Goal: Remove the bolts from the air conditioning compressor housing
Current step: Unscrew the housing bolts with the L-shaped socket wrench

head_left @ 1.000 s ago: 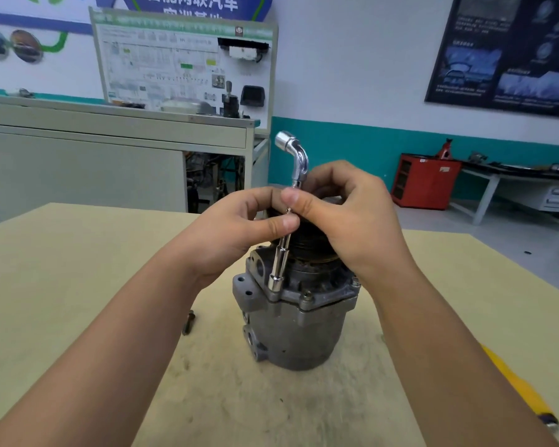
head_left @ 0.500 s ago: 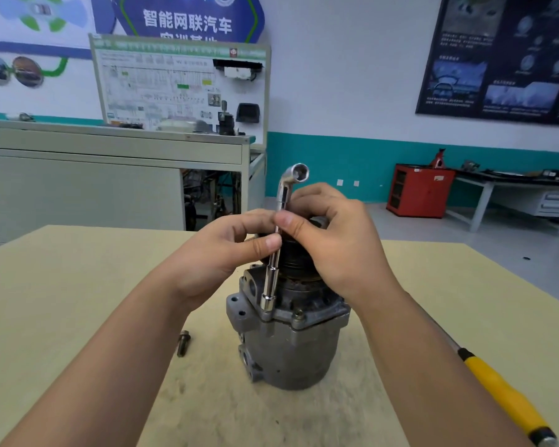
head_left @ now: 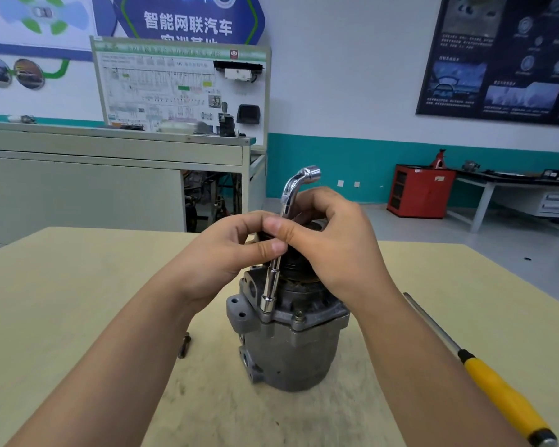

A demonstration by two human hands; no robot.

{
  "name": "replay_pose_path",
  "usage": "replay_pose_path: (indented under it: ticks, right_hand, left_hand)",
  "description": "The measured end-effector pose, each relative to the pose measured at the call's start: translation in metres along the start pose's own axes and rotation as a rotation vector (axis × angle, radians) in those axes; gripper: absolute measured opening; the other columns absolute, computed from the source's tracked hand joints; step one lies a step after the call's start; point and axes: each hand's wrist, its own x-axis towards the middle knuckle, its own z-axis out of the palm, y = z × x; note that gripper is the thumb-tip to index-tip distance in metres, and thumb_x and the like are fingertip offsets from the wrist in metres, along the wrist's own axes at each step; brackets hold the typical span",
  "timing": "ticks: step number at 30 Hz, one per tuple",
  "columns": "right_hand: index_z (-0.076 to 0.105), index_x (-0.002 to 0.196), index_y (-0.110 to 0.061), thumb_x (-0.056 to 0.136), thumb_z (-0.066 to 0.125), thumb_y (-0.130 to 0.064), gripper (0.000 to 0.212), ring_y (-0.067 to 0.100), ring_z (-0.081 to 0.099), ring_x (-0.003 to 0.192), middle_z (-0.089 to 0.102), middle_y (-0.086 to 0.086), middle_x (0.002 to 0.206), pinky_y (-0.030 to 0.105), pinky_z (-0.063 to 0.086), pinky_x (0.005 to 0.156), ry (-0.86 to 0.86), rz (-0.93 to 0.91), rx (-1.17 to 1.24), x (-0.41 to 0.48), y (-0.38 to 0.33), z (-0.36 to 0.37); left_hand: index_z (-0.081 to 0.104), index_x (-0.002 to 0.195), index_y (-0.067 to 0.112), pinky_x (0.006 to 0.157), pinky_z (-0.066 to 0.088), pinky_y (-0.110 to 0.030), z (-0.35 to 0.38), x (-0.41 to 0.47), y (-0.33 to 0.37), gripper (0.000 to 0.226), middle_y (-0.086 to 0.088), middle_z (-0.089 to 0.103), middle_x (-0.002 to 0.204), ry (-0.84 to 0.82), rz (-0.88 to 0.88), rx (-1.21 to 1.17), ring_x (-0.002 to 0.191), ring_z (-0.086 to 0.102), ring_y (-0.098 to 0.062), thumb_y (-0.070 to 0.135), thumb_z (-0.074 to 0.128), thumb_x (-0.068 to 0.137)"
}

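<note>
L-shaped socket wrench point(head_left: 273, 279): bent top had swung from left to right. Left hand point(head_left: 220, 256) and right hand point(head_left: 333, 250) fingers point(head_left: 268, 248) pinched its shaft, twirling. Socket end sat on the compressor housing point(head_left: 297, 353) flange, upright mid-surface point(head_left: 78, 317). That bolt was probably loose. Removed bolt point(head_left: 184, 345) lay to its left.

Yellow-handled screwdriver point(head_left: 504, 401) lies on the table point(head_left: 78, 301); red cabinet point(head_left: 420, 191) stands against the far wall point(head_left: 336, 91).

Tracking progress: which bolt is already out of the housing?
The loose bolt lying flat on the table, left of the compressor; the flange bolt stands seated in its hole.
</note>
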Motion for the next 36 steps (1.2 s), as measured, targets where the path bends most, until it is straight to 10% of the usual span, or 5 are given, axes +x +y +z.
replay_pose_path:
  ticks: [7,17,29,36]
  right_hand:
    - [0.063,0.077,-0.015,0.082,0.071,-0.021,0.011,0.003,0.054,0.08,0.058,-0.005,0.086,0.006,0.038,0.067,-0.02,-0.036,0.019,0.0011,0.0001,0.0014]
    - [0.073,0.096,-0.005,0.087,0.065,-0.015,0.015,0.008,0.057,0.093,0.06,-0.005,0.097,0.016,0.044,0.08,-0.086,-0.074,0.035,0.0031,0.0006,-0.0017]
    - [0.066,0.086,-0.023,0.087,0.066,-0.021,0.002,-0.001,0.055,0.083,0.059,-0.013,0.089,0.005,0.038,0.07,-0.04,-0.049,0.035,0.0024,0.0028,-0.0003]
    - [0.059,0.073,-0.028,0.079,0.074,-0.028,0.015,-0.003,0.054,0.072,0.063,-0.002,0.084,0.005,0.041,0.06,0.006,-0.001,0.052,-0.0004,0.0016,-0.0002]
  left_hand:
    - [0.055,0.107,-0.013,0.101,0.041,-0.048,0.0025,0.0001,0.0011,0.052,-0.031,0.055,0.118,0.088,-0.022,0.022,0.105,0.057,-0.039,0.02,0.068,0.07]
    - [0.07,0.105,0.014,0.103,0.039,-0.024,-0.0028,-0.0037,0.0026,0.03,0.004,0.063,0.126,-0.019,-0.012,-0.012,0.124,0.052,-0.009,0.025,0.059,0.08]
    - [0.058,0.094,-0.007,0.102,0.039,-0.044,-0.0019,-0.0019,0.0029,0.035,-0.025,0.061,0.111,0.021,-0.036,0.024,0.107,0.057,-0.034,0.025,0.061,0.079]
    - [0.056,0.106,-0.014,0.094,0.048,-0.031,0.0011,-0.0005,0.0014,0.055,-0.029,0.059,0.115,0.06,-0.018,0.026,0.107,0.06,-0.033,0.023,0.074,0.07]
